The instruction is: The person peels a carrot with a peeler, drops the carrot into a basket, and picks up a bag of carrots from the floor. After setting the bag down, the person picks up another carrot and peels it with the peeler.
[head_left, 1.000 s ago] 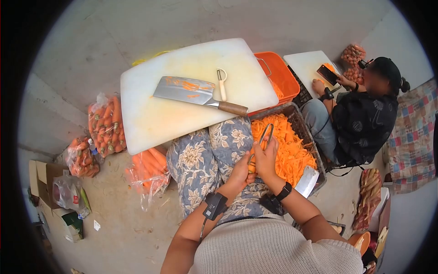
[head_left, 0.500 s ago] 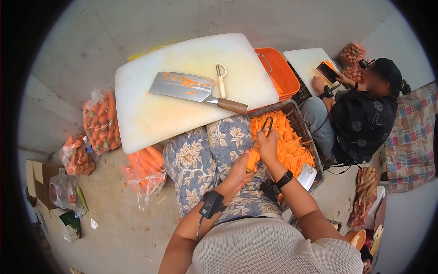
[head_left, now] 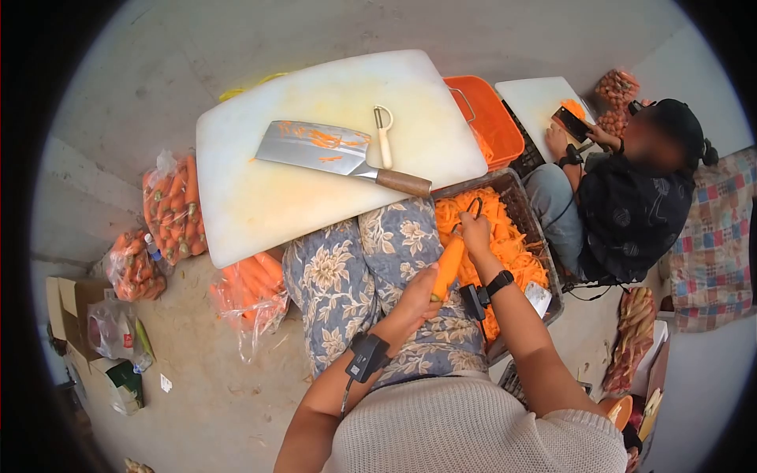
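My left hand [head_left: 418, 299] is wrapped round the lower end of a peeled orange carrot [head_left: 449, 264], which tilts up and to the right over my lap. At the carrot's upper end, my right hand [head_left: 475, 235] grips a dark-framed peeler [head_left: 476, 206]; its loop sticks out past the fingers. Just beyond, a dark crate [head_left: 533, 214] is heaped with carrot peelings [head_left: 509, 236]. A cleaver [head_left: 311, 148] with orange shreds on its blade lies on the white cutting board [head_left: 260, 209] in front of me, next to a second, cream-handled peeler [head_left: 384, 146].
Bags of carrots [head_left: 185, 209] stand at the left, and an opened bag of carrots [head_left: 251, 288] lies by my knee. An orange bin [head_left: 502, 134] sits beyond the crate. At right, a co-worker [head_left: 631, 205] holds a dark-bladed knife [head_left: 569, 122] over another board [head_left: 536, 94].
My right hand and the peeler have moved slightly up and right, to the carrot's far end. More of the carrot shows now, and my left hand has shifted a little.
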Tool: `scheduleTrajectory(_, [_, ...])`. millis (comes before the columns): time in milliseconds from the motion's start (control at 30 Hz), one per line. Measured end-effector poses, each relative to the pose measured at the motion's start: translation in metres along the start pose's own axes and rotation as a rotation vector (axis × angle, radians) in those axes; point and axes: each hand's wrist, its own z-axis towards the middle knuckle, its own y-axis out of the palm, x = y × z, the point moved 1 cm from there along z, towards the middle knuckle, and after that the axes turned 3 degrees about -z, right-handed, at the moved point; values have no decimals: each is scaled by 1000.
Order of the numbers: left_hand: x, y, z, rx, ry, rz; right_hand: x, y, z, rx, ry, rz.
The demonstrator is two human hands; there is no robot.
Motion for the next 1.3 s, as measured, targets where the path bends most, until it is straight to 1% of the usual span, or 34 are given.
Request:
scheduleTrajectory(33, [0, 0, 0, -7, -2, -2, -2, -2, -1, 1, 1, 3])
scheduleTrajectory(100, [1, 1, -1, -7, 6, 8, -9, -5, -2, -39, 168, 92])
scheduleTrajectory(233, [2, 3, -3, -11, 15, 19, 15, -4, 12, -25, 210, 119])
scheduleTrajectory(300, [2, 3, -4, -12, 17, 35, 23, -8, 18, 0, 250, 64])
scheduleTrajectory(433, [1, 3, -3, -24, 13, 43, 32, -9, 24, 9, 258, 126])
scheduleTrajectory(500, [2, 3, -5, -33, 16, 53, 35, -12, 29, -64, 348, 89])
scheduleTrajectory(533, [2, 4, -6, -40, 16, 60, 36, -15, 32, -62, 342, 93])
scheduleTrajectory(600, [3, 4, -9, -65, 22, 56, 39, -21, 36, -47, 435, 175])
scheduleTrajectory(633, [3, 3, -10, -87, 24, 46, 31, -26, 30, -46, 427, 179])
scheduleTrajectory(700, [-1, -5, -5, -110, 21, 9, 17, -38, 12, -22, 542, 391])
scheduleTrajectory(733, [0, -6, -4, -130, 11, -36, 14, -40, 5, -26, 534, 391])
scheduleTrajectory(800, [-1, -6, -4, -134, 29, -31, 14, -43, -10, 17, 548, 323])
scheduleTrajectory(833, [-1, -4, -5, -137, 36, -22, 18, -45, -11, -37, 531, 291])
scheduleTrajectory(867, [-2, -2, -5, -139, 34, -24, 23, -47, -17, -35, 531, 289])
scheduleTrajectory(933, [0, 3, -9, -86, 60, -12, -2, -44, -44, -39, 236, 284])
scheduleTrajectory(967, [-2, 3, -8, -85, 54, -9, -29, -41, -61, 27, 207, 364])
scheduleTrajectory(1000, [-3, 2, -6, -89, 63, -13, -24, -36, -63, 29, 209, 368])
scheduleTrajectory(1067, [-4, 1, -6, -92, 74, -16, -12, -29, -68, 167, -161, 157])
scheduleTrajectory(1100, [-4, 2, -6, -82, 72, -24, -19, -26, -80, 169, -161, 158])
scheduleTrajectory(1167, [-4, 2, -5, -76, 72, -31, -46, -19, -108, 54, -265, 63])
scheduleTrajectory(1200, [-5, 2, -4, -59, 74, -18, -48, -14, -112, 54, -268, 60])
scheduleTrajectory(1267, [-6, 0, -2, -40, 76, -15, -51, -6, -116, 102, -323, -76])
scheduleTrajectory(1300, [-6, -1, -1, -46, 74, -36, -54, -5, -113, 83, -251, -42])
